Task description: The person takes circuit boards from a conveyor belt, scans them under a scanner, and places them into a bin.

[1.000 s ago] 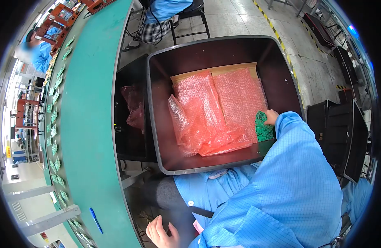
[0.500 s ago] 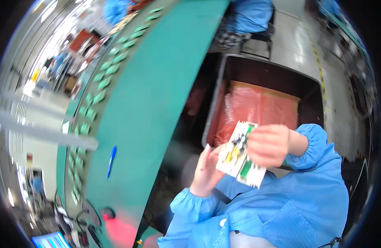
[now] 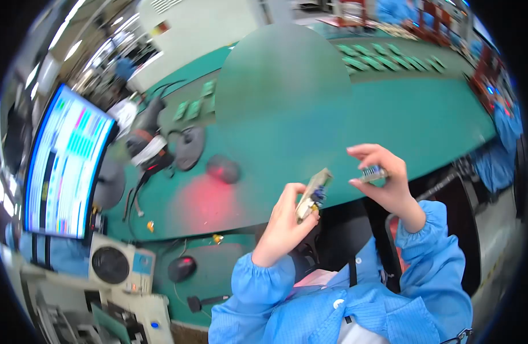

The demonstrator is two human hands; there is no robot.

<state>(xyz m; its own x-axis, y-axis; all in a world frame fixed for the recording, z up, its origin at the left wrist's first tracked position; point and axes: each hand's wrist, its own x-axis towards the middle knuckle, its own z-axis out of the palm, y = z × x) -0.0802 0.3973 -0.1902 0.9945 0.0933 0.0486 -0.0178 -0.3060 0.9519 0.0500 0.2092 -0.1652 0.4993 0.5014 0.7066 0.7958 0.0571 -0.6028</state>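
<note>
My left hand (image 3: 282,221) holds a small circuit board piece (image 3: 313,193) edge-on, with blue and yellow parts on it. A second small circuit board piece (image 3: 374,174) is pinched between the fingers of my right hand (image 3: 383,179), a little to the right and apart from the first. Both hands are raised in front of my blue smock, above the near edge of the green table (image 3: 390,120).
A monitor (image 3: 66,163) stands at the left. A barcode scanner (image 3: 149,143) with cables, a dark puck (image 3: 223,169) beside a red light patch and a mouse (image 3: 182,267) lie on the table. Rows of green boards (image 3: 384,57) run along the far side. Another person's blue sleeve (image 3: 502,143) is at the right.
My view swung from the black bin of pink bubble wrap to the green table. The one board held in both hands half a second ago is now two pieces, one per hand.
</note>
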